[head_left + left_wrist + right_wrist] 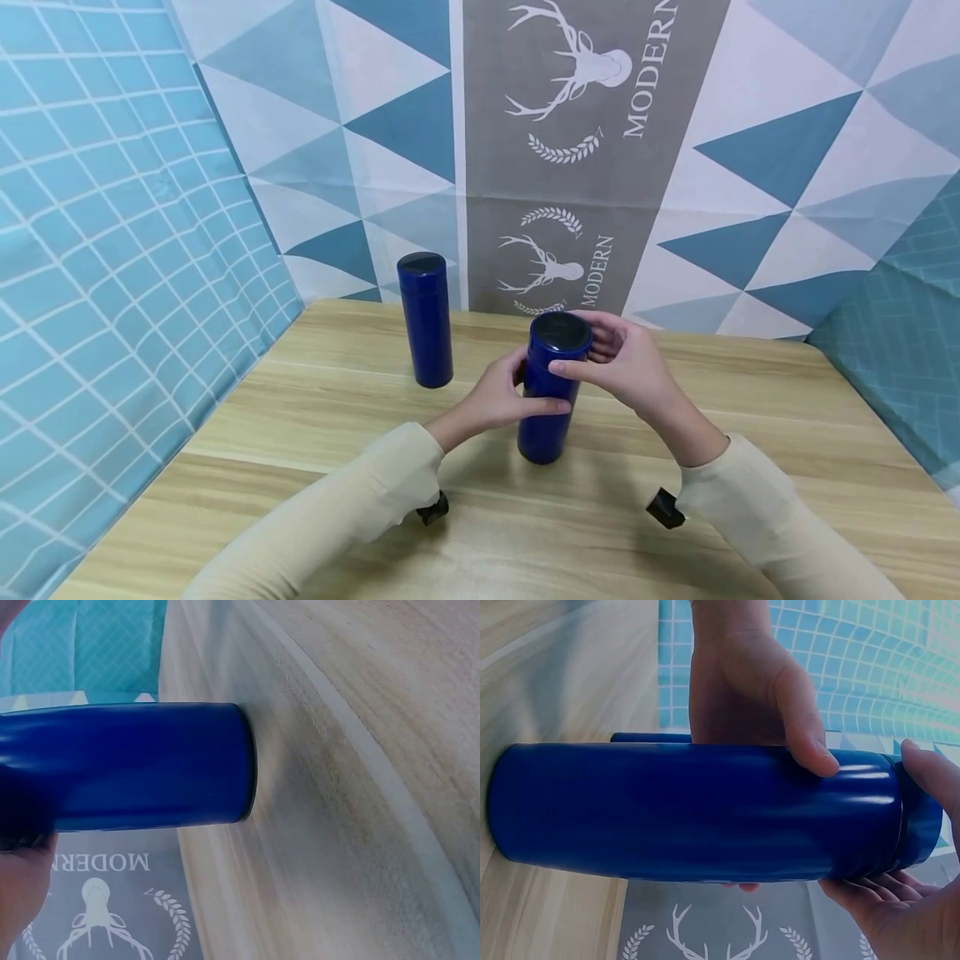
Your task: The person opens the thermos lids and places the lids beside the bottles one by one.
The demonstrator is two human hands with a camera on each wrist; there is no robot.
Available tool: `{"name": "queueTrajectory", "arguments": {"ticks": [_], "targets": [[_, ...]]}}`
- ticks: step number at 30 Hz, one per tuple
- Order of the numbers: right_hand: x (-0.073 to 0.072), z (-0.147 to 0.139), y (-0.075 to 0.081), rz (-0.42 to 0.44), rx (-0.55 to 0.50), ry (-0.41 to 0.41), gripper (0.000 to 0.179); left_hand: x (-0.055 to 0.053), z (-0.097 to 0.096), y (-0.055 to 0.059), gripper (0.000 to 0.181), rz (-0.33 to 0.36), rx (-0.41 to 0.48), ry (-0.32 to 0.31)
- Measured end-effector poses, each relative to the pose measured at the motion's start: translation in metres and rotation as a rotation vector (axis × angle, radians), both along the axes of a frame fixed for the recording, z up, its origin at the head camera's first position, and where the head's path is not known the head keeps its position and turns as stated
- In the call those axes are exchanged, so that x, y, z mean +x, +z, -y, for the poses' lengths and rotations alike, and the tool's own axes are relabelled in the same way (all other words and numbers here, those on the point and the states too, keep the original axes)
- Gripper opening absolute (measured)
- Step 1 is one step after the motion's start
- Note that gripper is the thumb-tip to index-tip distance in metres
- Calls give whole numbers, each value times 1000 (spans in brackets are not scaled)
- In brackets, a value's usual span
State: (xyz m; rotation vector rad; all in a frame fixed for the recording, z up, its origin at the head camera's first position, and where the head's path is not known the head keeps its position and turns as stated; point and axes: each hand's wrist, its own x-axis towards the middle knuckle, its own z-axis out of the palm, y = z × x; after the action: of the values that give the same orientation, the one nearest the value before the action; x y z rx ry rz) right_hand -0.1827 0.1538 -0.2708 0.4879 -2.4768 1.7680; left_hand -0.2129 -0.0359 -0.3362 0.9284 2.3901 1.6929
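A blue thermos flask with a dark-topped lid stands upright in front of me, its base at the tabletop. My left hand grips the middle of its body, thumb across the near side. Higher up, my right hand holds the lid between the thumb and the curled fingers behind it. In the right wrist view the seam under the lid shows as a thin line, with the lid seated on the body. The left wrist view shows the flask's lower body and dark base rim.
A second blue flask stands upright at the back left, lid on. The wooden table meets a patterned backdrop with triangles and deer heads. Blue tiled cloth hangs at the left. A small black device shows under each sleeve.
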Motion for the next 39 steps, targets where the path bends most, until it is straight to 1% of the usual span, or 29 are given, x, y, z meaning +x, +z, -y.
{"name": "queueTrajectory", "arguments": {"ticks": [4,10,14,18,20,23,27,33,39], "targets": [[-2,1,-1,-4,14,11,63,-1,0,-1,63,-4,6,6],[-4,-1,-6,11,17,52,62,0,-2,-3,63,16,-3,35],[-4,-2,-8,-22,16,70,64,-1,-5,-2,63,32,-6,53],[-4,-1,-7,-71,9,80,69,0,-8,2,64,56,1,80],[-3,0,-6,-95,7,62,73,0,-10,5,65,50,1,97],[-1,3,-2,-118,2,14,75,1,-13,11,66,23,17,132],[-2,11,-1,-132,-13,-46,77,2,-14,15,65,-8,64,162],[1,18,-7,-142,-46,-69,76,7,-11,9,66,-5,101,162],[7,19,-13,-111,-80,-57,70,14,-10,4,63,-1,108,182]]}}
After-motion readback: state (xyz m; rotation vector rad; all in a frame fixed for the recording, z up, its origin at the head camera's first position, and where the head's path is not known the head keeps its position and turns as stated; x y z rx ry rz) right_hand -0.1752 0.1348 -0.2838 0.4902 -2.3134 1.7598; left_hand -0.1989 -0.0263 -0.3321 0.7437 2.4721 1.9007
